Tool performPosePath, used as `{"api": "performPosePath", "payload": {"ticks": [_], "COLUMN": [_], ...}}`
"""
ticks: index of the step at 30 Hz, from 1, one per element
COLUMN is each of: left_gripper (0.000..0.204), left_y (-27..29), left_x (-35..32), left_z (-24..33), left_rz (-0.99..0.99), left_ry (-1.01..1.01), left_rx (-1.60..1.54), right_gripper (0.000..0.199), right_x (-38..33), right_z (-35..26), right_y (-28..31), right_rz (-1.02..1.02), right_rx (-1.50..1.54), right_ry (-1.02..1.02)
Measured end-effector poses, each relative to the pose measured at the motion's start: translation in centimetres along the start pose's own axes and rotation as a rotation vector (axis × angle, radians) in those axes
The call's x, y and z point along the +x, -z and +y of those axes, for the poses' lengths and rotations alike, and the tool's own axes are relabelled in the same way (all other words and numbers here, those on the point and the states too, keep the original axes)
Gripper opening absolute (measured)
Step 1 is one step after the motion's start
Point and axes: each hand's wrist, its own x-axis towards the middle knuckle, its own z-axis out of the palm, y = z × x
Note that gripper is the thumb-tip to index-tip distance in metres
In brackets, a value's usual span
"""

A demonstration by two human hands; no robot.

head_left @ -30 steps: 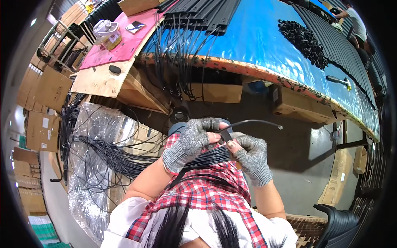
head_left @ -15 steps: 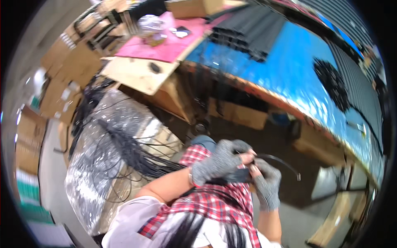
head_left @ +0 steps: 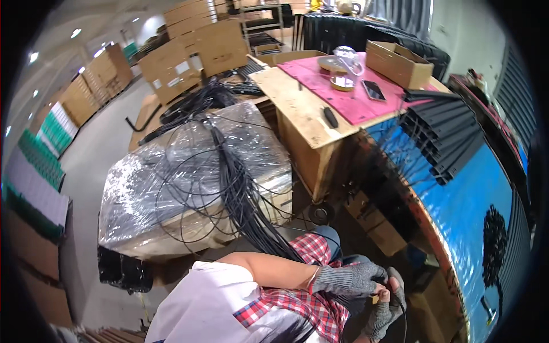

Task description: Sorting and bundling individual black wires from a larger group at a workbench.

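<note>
My left hand (head_left: 355, 280), in a grey fingerless knit glove, is closed, with its fingertips meeting those of the other hand over my lap. My right hand (head_left: 389, 308), gloved the same way, is closed too, thumb and fingers pinched together. A thin black cable (head_left: 405, 324) hangs from the right hand and curves downward. What the left fingertips grip is hidden. Beside my left arm, a thick bundle of black cables (head_left: 243, 194) runs from a plastic-wrapped box (head_left: 137, 197) down to my lap.
A wooden table with a pink sheet (head_left: 349, 100) carries a phone (head_left: 374, 90), a clear jug (head_left: 347, 62) and a dark tool (head_left: 330, 117). On the blue-covered bench (head_left: 457, 228) at right lie black profiles (head_left: 443, 134) and a coiled black bundle (head_left: 493, 246). Cardboard boxes (head_left: 220, 48) stand far left.
My view has swung left, so the hands and benches sit further right in it. The hands stay together; the cable now hangs downward rather than arching out to the right.
</note>
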Motion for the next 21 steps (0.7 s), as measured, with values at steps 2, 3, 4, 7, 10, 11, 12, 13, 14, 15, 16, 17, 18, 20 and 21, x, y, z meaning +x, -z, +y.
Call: {"api": "performPosePath", "payload": {"ticks": [2, 3, 4, 7, 10, 11, 12, 13, 14, 15, 16, 17, 18, 20, 21], "left_gripper": [0.019, 0.020, 0.020, 0.024, 0.025, 0.027, 0.027, 0.025, 0.023, 0.022, 0.022, 0.020, 0.019, 0.020, 0.018], "left_y": [0.3, 0.5, 0.6, 0.5, 0.3, 0.3, 0.3, 0.5, 0.7, 0.9, 1.2, 1.7, 2.1, 2.5, 2.5], "left_x": [-0.3, -0.4, -0.2, 0.7, 1.0, 1.1, 1.1, 1.2, 1.3, 1.3, 1.2, 1.1, 1.0, 0.9, 0.8], "left_z": [0.2, 0.2, -0.2, -2.5, -3.9, -4.0, -4.1, -4.1, -4.0, -4.0, -3.7, -3.1, -2.6, -2.7, -3.0], "left_rz": [0.017, 0.016, 0.032, -0.017, 0.264, 0.399, 0.402, 0.420, 0.436, 0.450, 0.458, 0.332, 0.206, 0.084, 0.023], "left_ry": [0.012, 0.015, 0.006, -0.201, -0.292, -0.329, -0.330, -0.335, -0.337, -0.335, -0.335, -0.239, -0.143, -0.047, -0.067], "left_rx": [-0.172, -0.257, -0.256, -0.451, 0.046, 0.295, 0.294, 0.504, 0.713, 0.923, 0.923, 0.939, 0.951, 0.957, 0.808], "right_gripper": [0.037, 0.032, 0.027, 0.024, 0.026, 0.022, 0.020, 0.018, 0.018, 0.018, 0.019, 0.020, 0.020, 0.019, 0.018], "right_x": [0.5, 0.9, 1.3, 1.0, 0.6, 1.4, 2.2, 2.8, 3.0, 3.1, 3.2, 3.2, 3.3, 3.3, 3.3], "right_z": [-0.3, -0.7, -1.1, 1.8, 4.8, 4.2, 3.4, 2.9, 2.6, 2.3, 2.1, 1.9, 1.8, 1.7, 1.7], "right_y": [-1.0, -1.7, -2.3, -1.5, -0.2, -0.6, -1.1, -1.3, -1.1, -0.8, -0.4, -0.1, 0.3, 1.2, 1.5], "right_rz": [0.003, -0.010, -0.019, 0.000, 0.087, 0.100, 0.114, 0.126, 0.122, 0.068, 0.011, -0.045, -0.051, -0.218, -0.296], "right_rx": [-0.044, -0.030, -0.015, 0.040, 0.104, 0.124, 0.144, 0.162, 0.161, 0.029, -0.102, -0.234, -0.234, -0.333, -0.383], "right_ry": [0.015, 0.064, 0.113, 0.079, -0.110, -0.148, -0.185, -0.220, -0.218, -0.217, -0.215, -0.211, -0.209, -0.286, -0.323]}}
